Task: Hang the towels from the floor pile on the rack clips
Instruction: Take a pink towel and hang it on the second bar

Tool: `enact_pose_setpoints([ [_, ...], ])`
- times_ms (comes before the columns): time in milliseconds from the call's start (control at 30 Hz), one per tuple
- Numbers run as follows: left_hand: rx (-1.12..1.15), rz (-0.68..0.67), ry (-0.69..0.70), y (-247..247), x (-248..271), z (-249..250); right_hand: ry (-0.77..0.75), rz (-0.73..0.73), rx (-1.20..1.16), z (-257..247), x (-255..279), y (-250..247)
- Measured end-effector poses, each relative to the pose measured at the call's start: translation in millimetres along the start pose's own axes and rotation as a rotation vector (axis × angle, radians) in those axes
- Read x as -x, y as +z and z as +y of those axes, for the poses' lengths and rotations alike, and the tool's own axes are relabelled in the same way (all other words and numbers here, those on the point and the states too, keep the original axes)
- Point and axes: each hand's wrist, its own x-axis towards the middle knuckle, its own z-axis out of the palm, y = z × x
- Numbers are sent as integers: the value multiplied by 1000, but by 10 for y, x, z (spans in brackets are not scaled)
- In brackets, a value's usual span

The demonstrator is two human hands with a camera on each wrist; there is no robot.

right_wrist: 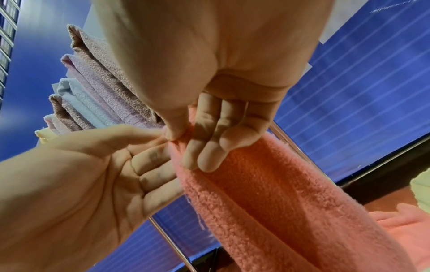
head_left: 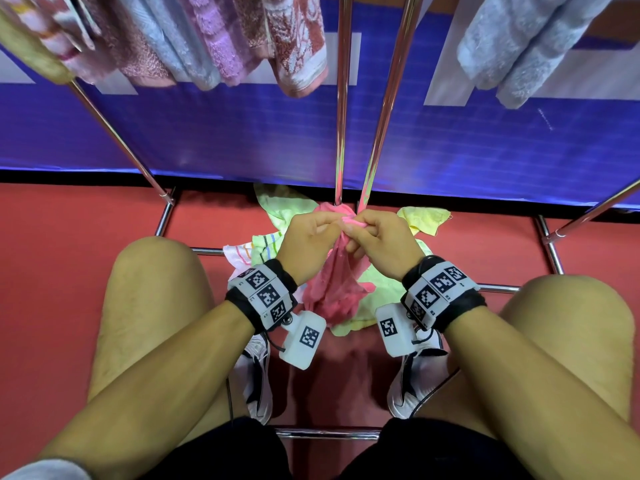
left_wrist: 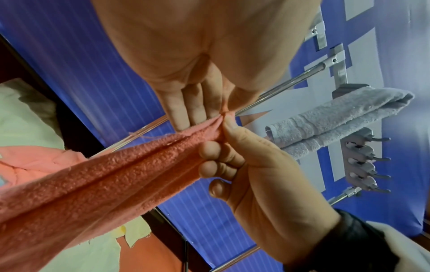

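A pink towel (head_left: 332, 289) hangs from both hands above the floor pile (head_left: 277, 211) of pale yellow-green and striped towels. My left hand (head_left: 332, 226) and right hand (head_left: 363, 227) pinch its bunched top edge side by side, fingertips nearly touching. The left wrist view has the left hand (left_wrist: 218, 114) nipping the towel (left_wrist: 104, 174) against the right thumb. In the right wrist view the right hand (right_wrist: 181, 137) pinches the towel (right_wrist: 267, 193) between thumb and fingers. Metal rack clips (left_wrist: 360, 162) sit beside a hung grey towel (left_wrist: 337, 117).
Several towels (head_left: 207, 39) hang along the rack top at left, grey ones (head_left: 519, 53) at right. Chrome rack poles (head_left: 341, 116) rise just behind my hands, base bars (head_left: 329, 434) cross the red floor. My knees and shoes flank the pile. A blue panel (head_left: 242, 133) stands behind.
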Motion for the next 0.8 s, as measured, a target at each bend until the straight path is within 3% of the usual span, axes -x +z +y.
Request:
enact_pose_setpoints([
  [167, 7, 4, 22, -23, -19, 2, -11, 16, -13, 1, 2, 5],
  [367, 107, 3, -46, -72, -52, 62, -32, 33, 84, 42, -43, -3],
  [633, 125, 71, -19, -321, -167, 164, -37, -56, 588, 248, -92, -89],
  [800, 139, 122, 11, -511, -214, 171, -37, -56, 636, 313, -81, -175],
])
